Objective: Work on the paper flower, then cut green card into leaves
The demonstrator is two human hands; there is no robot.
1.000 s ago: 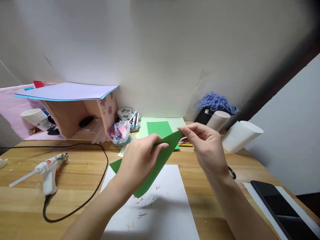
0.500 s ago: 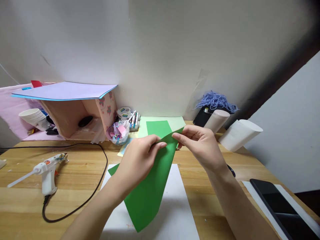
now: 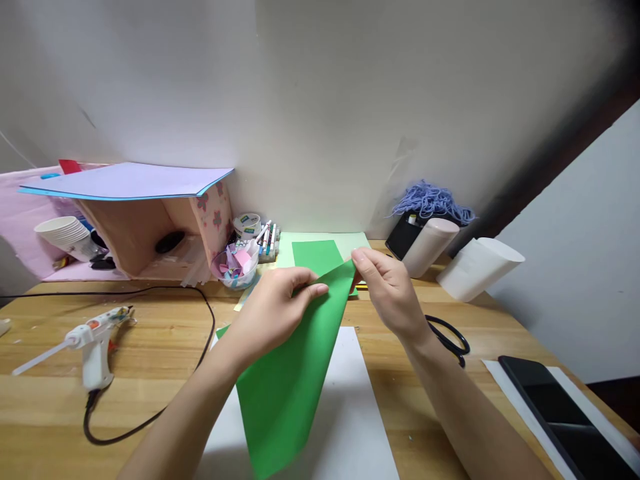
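Observation:
Both hands hold a sheet of green paper [image 3: 295,373] up in the air, its lower end hanging down toward me. My left hand [image 3: 275,307] pinches the upper edge between thumb and fingers. At the top right corner, my right hand [image 3: 387,287] is closed on the same sheet. Below it a white sheet [image 3: 355,407] lies flat on the wooden table. Another green piece [image 3: 316,252] lies behind, on a pale green sheet [image 3: 355,241] against the wall.
A white glue gun [image 3: 97,347] with a black cord lies left. Scissors [image 3: 447,337] and a phone [image 3: 550,407] are on the right. At the back stand a pink box [image 3: 215,223], a tub of paper scraps [image 3: 235,273], markers [image 3: 270,240] and white rolls [image 3: 480,267].
My right hand has shifted a little left and its grip now sits at the sheet's corner. The green paper's lower end has swung left and nearer me. More of the scissors shows.

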